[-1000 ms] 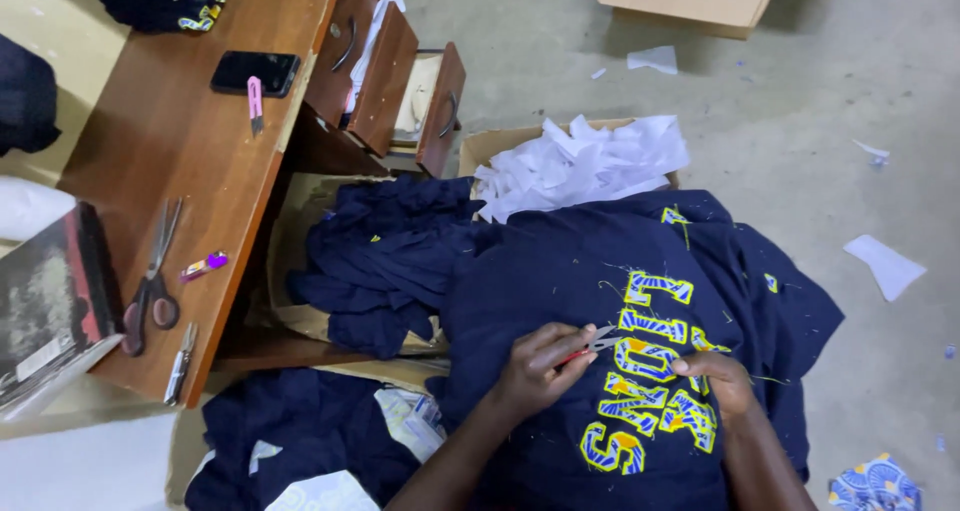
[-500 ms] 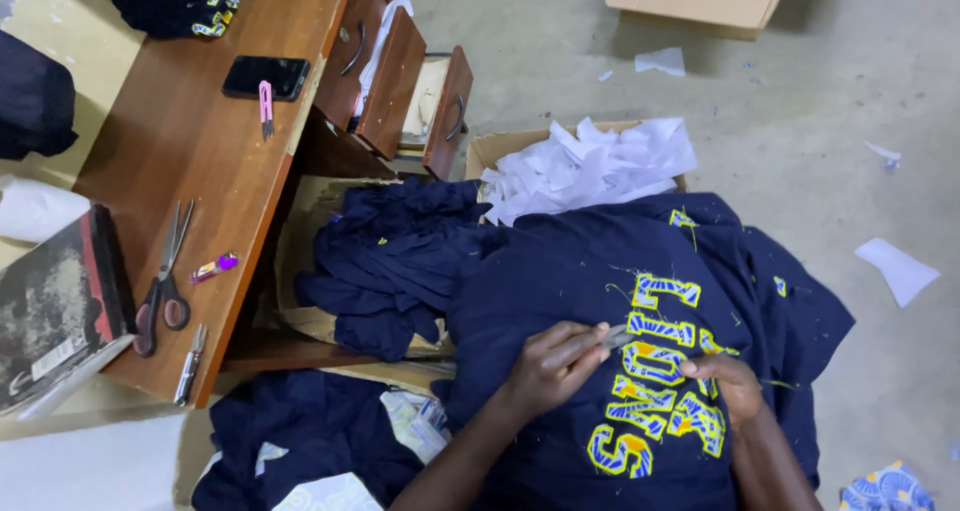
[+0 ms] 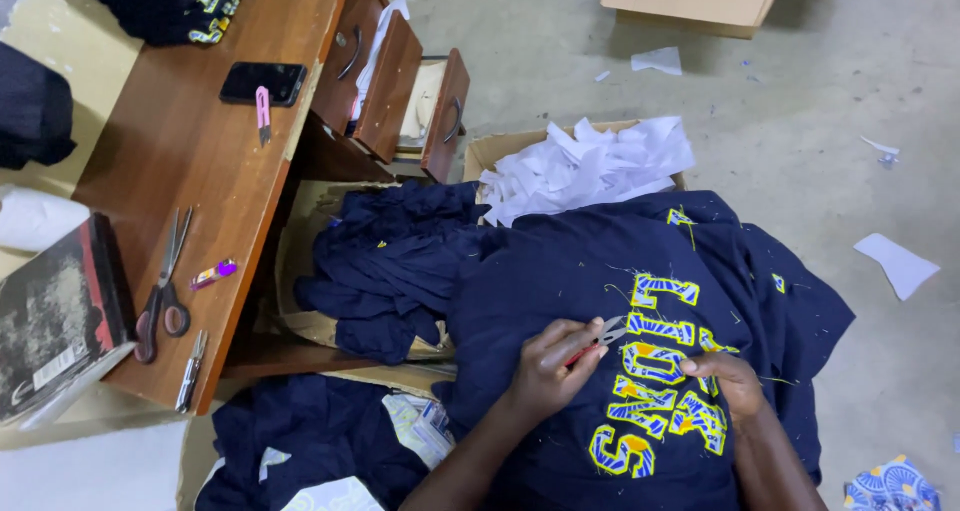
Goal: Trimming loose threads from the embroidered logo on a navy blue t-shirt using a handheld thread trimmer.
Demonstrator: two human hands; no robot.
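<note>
- The left hand (image 3: 548, 366) pinches a small snipper (image 3: 598, 337), fingers curled around its red handle, the metal tip pointing at the yellow lettering (image 3: 655, 381).
- The right hand (image 3: 728, 381) lies flat, fingers loosely spread, pressing on the lettering just right of the snipper tip.
- The lettering is stitched on a navy garment (image 3: 560, 271), spread over the person's lap in the lower middle of the view; loose yellow threads dot the cloth.
- Just left of it, a heap of navy cloth (image 3: 385, 271) spills over flattened cardboard.
- Behind the garment, a cardboard box (image 3: 490, 151) holds white paper scraps (image 3: 585, 166).
- To the left stands a wooden worktop (image 3: 190, 161) with three drawers (image 3: 400, 96) pulled open.
- On the worktop lie scissors (image 3: 160, 291), a black phone (image 3: 263, 83), a pink clipper (image 3: 263, 111) touching the phone, a small purple item (image 3: 213, 272) and a metal tool (image 3: 190, 371) at the near edge.
- A dark book (image 3: 55, 321) sits off the worktop's left end.
- More white scraps lie on the concrete floor (image 3: 800, 121), well apart from the hands.
</note>
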